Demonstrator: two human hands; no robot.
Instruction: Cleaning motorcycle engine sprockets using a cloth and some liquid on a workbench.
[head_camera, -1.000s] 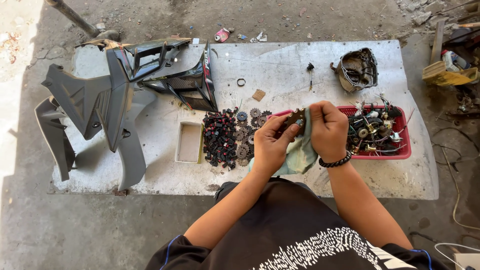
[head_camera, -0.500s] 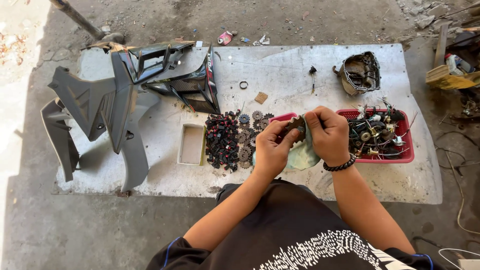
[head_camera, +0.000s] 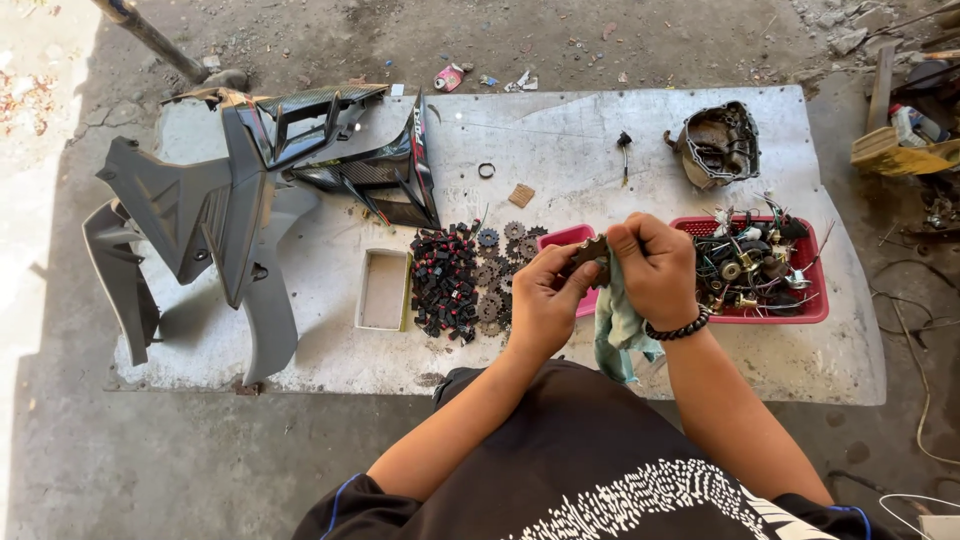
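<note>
1. Two hands meet over the near edge of a pale board (head_camera: 620, 150) laid on the ground: the left hand (head_camera: 542, 300) is closed around a small dark sprocket (head_camera: 588, 250), and the right hand (head_camera: 655, 268) presses a pale green rag (head_camera: 620, 330) against it, fingers curled tight on the cloth.
2. One sprocket is held, raised just above one red tray (head_camera: 812, 305); the rag hangs down from the right hand toward the person's lap.
3. One beaded black bracelet (head_camera: 680, 328) circles the right wrist.
4. One red tray holds a tangle of wired parts, too many and too jumbled to count.
5. One row of loose sprockets (head_camera: 495, 275) lies just left of the hands, beside one heap of small black parts (head_camera: 445, 280); neither can be counted exactly.
6. One shallow open box (head_camera: 384, 290) sits left of that heap.
7. Several grey and black fairing panels (head_camera: 210, 210) cover the board's left end.
8. One metal engine cover (head_camera: 718, 145), one small black ring (head_camera: 487, 170) and one brown scrap (head_camera: 521, 195) lie at the far side.
</note>
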